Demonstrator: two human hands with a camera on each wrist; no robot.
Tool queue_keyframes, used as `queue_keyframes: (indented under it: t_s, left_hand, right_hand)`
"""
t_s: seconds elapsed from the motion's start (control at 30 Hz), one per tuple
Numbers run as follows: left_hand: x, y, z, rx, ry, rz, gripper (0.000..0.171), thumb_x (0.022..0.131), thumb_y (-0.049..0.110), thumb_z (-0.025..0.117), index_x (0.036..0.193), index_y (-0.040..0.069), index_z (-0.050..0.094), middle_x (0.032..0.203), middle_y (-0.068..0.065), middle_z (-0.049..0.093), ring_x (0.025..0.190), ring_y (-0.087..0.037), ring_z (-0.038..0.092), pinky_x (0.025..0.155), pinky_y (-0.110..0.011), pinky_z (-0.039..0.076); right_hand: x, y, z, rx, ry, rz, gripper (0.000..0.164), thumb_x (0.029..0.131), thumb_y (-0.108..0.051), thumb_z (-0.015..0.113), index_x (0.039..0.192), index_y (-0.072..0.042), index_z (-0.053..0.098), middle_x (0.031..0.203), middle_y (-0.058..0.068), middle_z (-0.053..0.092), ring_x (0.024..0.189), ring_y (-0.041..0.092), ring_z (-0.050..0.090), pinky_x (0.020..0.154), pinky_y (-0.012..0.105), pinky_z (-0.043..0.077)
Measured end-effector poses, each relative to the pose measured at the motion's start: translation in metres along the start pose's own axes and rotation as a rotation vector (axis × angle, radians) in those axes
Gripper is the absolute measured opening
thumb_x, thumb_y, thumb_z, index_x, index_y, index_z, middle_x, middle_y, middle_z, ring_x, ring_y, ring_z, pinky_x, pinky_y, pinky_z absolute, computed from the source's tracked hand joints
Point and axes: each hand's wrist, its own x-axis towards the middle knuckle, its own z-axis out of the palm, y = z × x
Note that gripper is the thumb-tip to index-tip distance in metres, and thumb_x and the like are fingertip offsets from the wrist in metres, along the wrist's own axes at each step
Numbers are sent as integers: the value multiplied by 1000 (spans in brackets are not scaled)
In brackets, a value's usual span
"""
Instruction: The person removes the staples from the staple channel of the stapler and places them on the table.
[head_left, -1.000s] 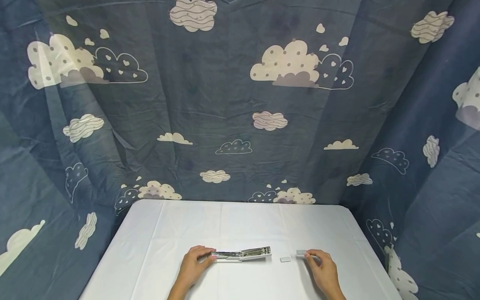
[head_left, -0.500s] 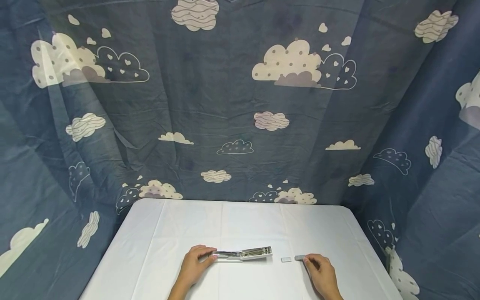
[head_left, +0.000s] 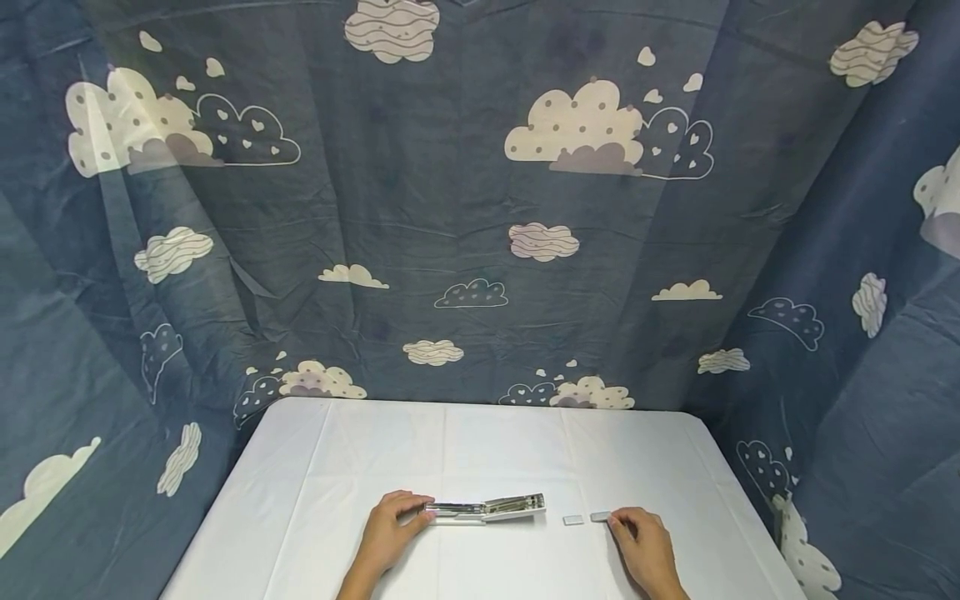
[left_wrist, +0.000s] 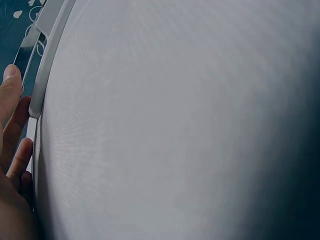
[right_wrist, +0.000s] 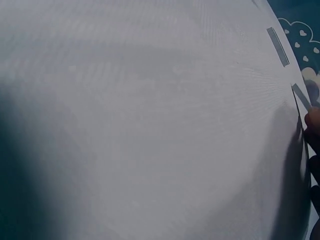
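Note:
In the head view, a white and silver stapler (head_left: 487,509) lies on the white table with its top swung back, showing the metal inside. My left hand (head_left: 388,529) holds its left end between thumb and fingers; the left wrist view catches part of the stapler (left_wrist: 49,65) beside the fingertips. My right hand (head_left: 647,546) pinches a short grey strip of staples (head_left: 600,517) at its right end, low over the table. A second staple strip (head_left: 573,520) lies on the table between the stapler and the right hand. In the right wrist view, both strips show near the right edge.
The white table (head_left: 360,450) has rounded far corners. A dark blue curtain (head_left: 405,208) with cloud prints hangs behind it and along both sides.
My right hand has lowered the pinched strip towards the table, level with the other strip, and moved slightly down. The left hand and the stapler have stayed in place.

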Motion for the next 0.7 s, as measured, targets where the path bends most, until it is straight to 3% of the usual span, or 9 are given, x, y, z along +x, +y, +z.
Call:
queue_keyframes:
  t_s: [0.2, 0.7]
  left_hand:
    - [1, 0, 0, -3, 5, 3, 28, 88, 42, 79, 112, 27, 79, 120, 0, 74, 127, -35, 60, 110, -63, 46]
    - [1, 0, -1, 6, 2, 15, 29, 88, 43, 78, 113, 27, 79, 119, 1, 75, 127, -36, 60, 110, -64, 46]
  right_hand:
    - [3, -2, 0, -67, 11, -5, 12, 96, -16, 71, 97, -5, 74, 113, 18, 73, 116, 41, 61, 101, 61, 50]
    - [5, -6, -2, -86, 5, 25, 14, 90, -14, 76, 96, -1, 75, 107, 18, 72, 115, 44, 62, 102, 62, 50]
